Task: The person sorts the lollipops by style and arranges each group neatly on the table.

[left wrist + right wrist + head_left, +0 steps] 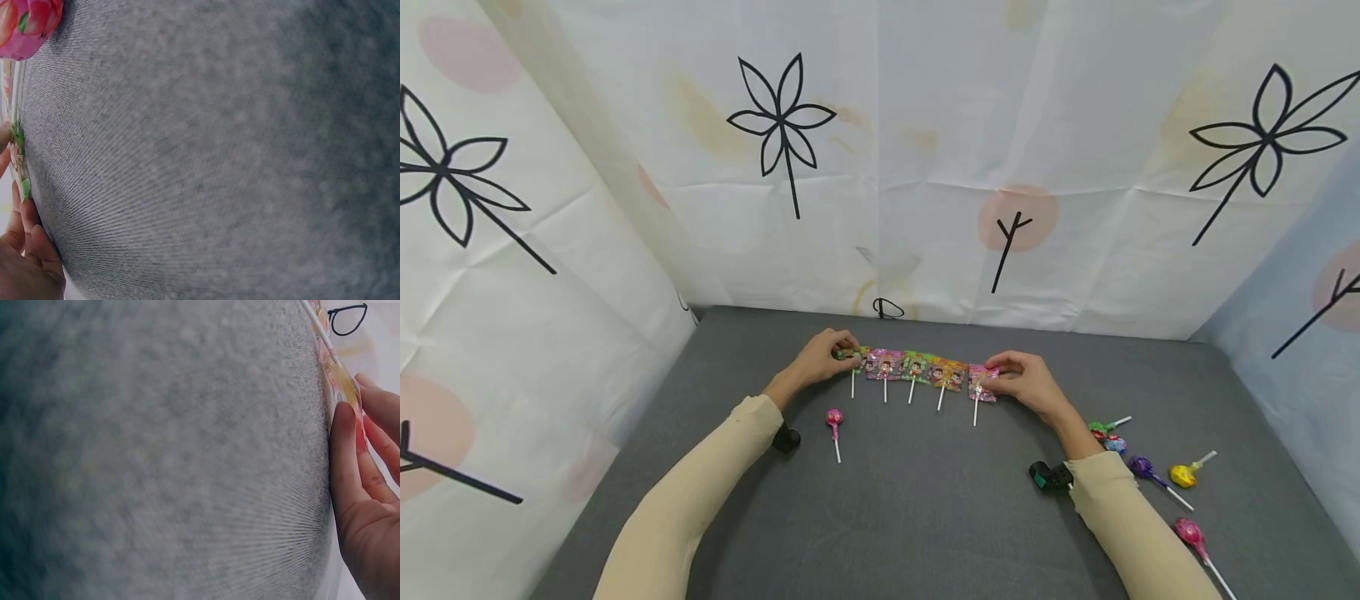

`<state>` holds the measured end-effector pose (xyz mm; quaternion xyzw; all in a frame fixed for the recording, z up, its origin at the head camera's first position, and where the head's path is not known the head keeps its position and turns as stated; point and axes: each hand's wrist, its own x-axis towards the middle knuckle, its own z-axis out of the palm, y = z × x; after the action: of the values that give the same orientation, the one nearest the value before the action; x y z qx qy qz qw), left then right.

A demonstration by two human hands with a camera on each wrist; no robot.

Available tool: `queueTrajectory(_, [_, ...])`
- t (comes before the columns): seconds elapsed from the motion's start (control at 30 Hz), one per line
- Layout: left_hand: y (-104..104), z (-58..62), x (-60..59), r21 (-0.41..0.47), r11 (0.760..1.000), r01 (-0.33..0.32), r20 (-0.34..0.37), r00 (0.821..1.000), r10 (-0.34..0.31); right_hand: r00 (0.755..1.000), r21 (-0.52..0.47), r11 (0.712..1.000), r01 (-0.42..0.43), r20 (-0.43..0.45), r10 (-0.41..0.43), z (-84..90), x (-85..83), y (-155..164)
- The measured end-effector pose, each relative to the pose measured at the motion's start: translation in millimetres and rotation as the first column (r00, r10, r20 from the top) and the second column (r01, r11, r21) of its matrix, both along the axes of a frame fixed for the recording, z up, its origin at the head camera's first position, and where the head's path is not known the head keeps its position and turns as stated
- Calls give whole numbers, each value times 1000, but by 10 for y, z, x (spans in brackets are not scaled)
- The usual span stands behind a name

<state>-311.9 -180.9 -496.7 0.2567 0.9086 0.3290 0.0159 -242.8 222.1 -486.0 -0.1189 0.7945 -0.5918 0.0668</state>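
Several flat-wrapped lollipops lie in a row across the far part of the table, sticks toward me. At the row's left end my left hand (816,357) pinches a green-wrapped lollipop (857,367), partly covered by the fingers. Next to it come a pink one (883,364), a green one (915,367) and an orange one (948,373), close together. My right hand (1032,385) pinches the edge of another pink-wrapped lollipop (981,385), slightly apart from the orange one. The right wrist view shows thumb (344,440) and fingers on either side of its wrapper.
Nearer me on the left lies a round pink lollipop (834,419). By my right forearm are several round ones: green (1101,428), blue (1116,446), purple (1142,467), yellow (1183,476) and pink (1190,532). A patterned white cloth (925,250) stands behind the grey table (910,517).
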Motion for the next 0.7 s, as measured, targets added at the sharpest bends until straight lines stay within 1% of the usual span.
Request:
queueTrajectory(0.1, [-3, 2, 1, 3, 1000, 0, -6, 1000, 0, 999, 66, 998, 1, -43, 2, 6, -2, -5])
queueTrajectory(0.23, [2, 15, 0, -4, 1000, -6, 0, 1000, 6, 995, 155, 988, 22, -99, -7, 21, -4, -19])
queueTrajectory(0.43, [14, 39, 3, -16, 1000, -16, 23, 1000, 16, 987, 237, 970, 59, -158, -22, 12, -13, -44])
queueTrajectory(0.6, [8, 26, -2, -15, 1000, -5, 21, 1000, 6, 980, 265, 961, 84, -196, -32, 58, 17, -32])
queueTrajectory(0.7, [6, 23, -6, -17, 1000, -7, 18, 1000, 7, 980, 237, 969, 71, -198, -23, 143, 47, 23])
